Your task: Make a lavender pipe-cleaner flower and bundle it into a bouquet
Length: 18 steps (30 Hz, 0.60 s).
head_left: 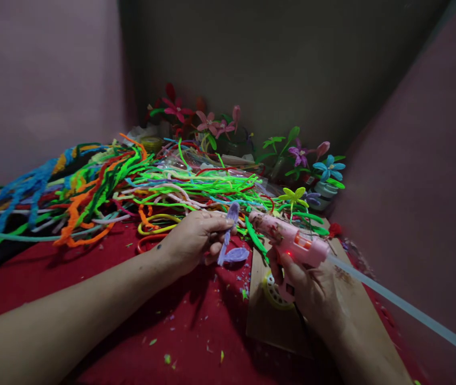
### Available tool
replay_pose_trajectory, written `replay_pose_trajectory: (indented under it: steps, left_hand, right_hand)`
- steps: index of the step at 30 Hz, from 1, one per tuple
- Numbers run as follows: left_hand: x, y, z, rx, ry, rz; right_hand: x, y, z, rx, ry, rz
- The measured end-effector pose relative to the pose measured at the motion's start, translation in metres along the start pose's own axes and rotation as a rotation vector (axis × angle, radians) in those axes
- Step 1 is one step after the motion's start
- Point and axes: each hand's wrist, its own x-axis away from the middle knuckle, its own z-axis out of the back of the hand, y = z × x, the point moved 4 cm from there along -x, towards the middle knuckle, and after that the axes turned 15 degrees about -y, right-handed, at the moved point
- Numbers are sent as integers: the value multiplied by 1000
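Observation:
My left hand (201, 238) pinches a purple pipe cleaner piece (236, 255) bent into petal loops, one loop standing up past my fingertips and another hanging below to the right. My right hand (306, 278) is wrapped around the handle of a pink hot glue gun (292, 238). Its stained nozzle points left toward the purple piece, with a gap between them. A small red light glows on the gun, and a long translucent glue stick (404, 307) sticks out of its back.
Loose pipe cleaners (195, 184) in many colours heap across the back and left of the red cloth (163, 331). Below the gun lie a wooden board (263, 321) and a yellow-rimmed round object (273, 291). Pipe cleaner flowers (329, 168) stand behind, near the walls.

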Motion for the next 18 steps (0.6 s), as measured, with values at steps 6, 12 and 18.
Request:
replay_pose_trajectory:
  steps: [6,12,18]
  left_hand:
    - [-1,1,-2,-6,-25,-20]
    - [0,2,-2,-37,-27,-43]
    - [0,0,-1,-18,-27,-32]
  right_hand:
    - [2,4,2,-28,44,-39]
    - [0,8,1,-32,5,-30]
    - [0,2,0,23,14,-10]
